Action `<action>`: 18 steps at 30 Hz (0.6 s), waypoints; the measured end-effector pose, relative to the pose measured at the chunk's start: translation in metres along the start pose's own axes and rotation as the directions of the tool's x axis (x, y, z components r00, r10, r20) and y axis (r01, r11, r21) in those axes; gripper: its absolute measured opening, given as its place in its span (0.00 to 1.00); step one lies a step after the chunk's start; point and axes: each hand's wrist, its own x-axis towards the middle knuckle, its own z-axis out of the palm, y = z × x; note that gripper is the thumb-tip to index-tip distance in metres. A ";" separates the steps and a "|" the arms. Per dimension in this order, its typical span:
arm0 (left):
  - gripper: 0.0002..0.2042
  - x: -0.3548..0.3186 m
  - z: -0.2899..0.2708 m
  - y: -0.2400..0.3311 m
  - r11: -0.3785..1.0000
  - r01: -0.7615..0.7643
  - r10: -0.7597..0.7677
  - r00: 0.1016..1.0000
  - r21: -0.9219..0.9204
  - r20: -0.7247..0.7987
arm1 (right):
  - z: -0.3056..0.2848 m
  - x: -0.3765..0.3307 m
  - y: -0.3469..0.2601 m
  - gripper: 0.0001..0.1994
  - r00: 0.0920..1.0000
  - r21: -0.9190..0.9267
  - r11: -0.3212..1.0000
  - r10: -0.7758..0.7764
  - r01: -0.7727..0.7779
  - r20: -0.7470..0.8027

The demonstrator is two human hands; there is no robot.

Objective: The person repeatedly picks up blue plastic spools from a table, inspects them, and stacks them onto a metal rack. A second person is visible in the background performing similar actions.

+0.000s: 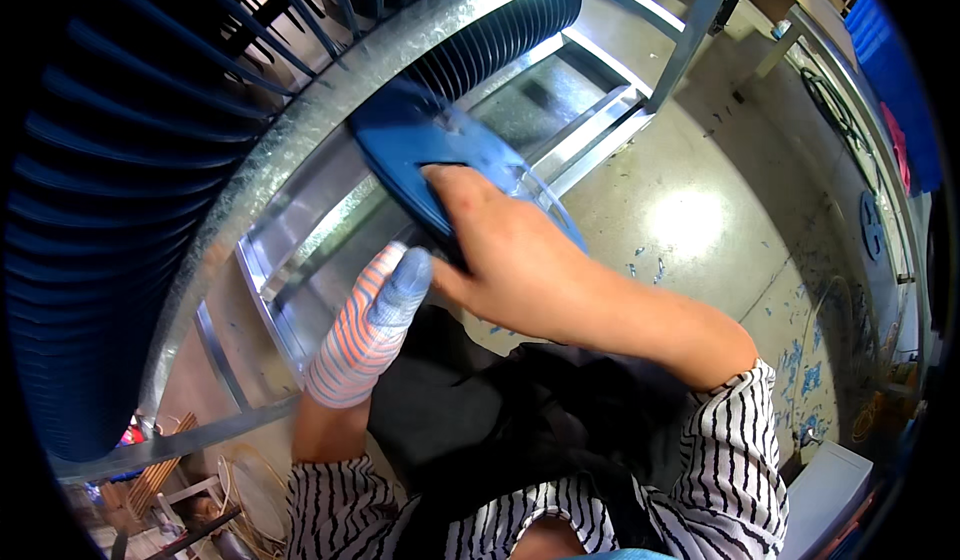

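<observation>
- At the far left, dark-blue fins (140, 180) are lining the inside of a big curved metal rim (310, 110), which is sweeping up and away to the right.
- Just right of the rim, the left hand (362, 340), in a striped knit glove (345, 365), is pointing its fingers up and away from the body, close below the blue disc (410, 145); whether its grip is touching anything, I cannot tell.
- Toward the middle, the disc is lying tilted above the metal frame (272, 295), its long axis as seen running from upper left, near the rim, down to lower right; blur is hiding whether it is touching the rim, or is more than one piece.
- Right of the glove, the bare right hand (510, 245) is grasping the disc, fingers hooking in at its near side. The disc is extending away and leftward from this grip, toward the rim, so the right hand is the nearer one.
- Farther right, blue scraps (805, 380) are littering the floor (720, 270), well apart from both hands.
</observation>
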 end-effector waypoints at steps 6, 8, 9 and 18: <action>0.25 -0.007 0.006 -0.009 0.678 0.079 -0.169 0.984 -0.731 -0.050 | 0.040 0.034 -0.002 0.25 0.999 0.099 0.994 -0.051 0.051 -0.012; 0.24 0.005 0.001 -0.016 0.581 0.030 -0.084 0.996 -0.813 -0.024 | 0.056 0.049 0.003 0.23 0.990 0.070 0.992 -0.100 0.107 -0.097; 0.24 0.011 -0.001 -0.016 0.575 -0.004 -0.082 0.995 -0.818 -0.062 | 0.058 0.055 0.002 0.21 0.975 0.021 0.989 -0.141 0.147 -0.174; 0.22 0.111 -0.092 -0.109 0.786 -0.115 0.070 0.993 -0.608 -0.098 | 0.102 0.127 0.040 0.18 0.786 0.071 0.907 -0.319 0.416 -0.529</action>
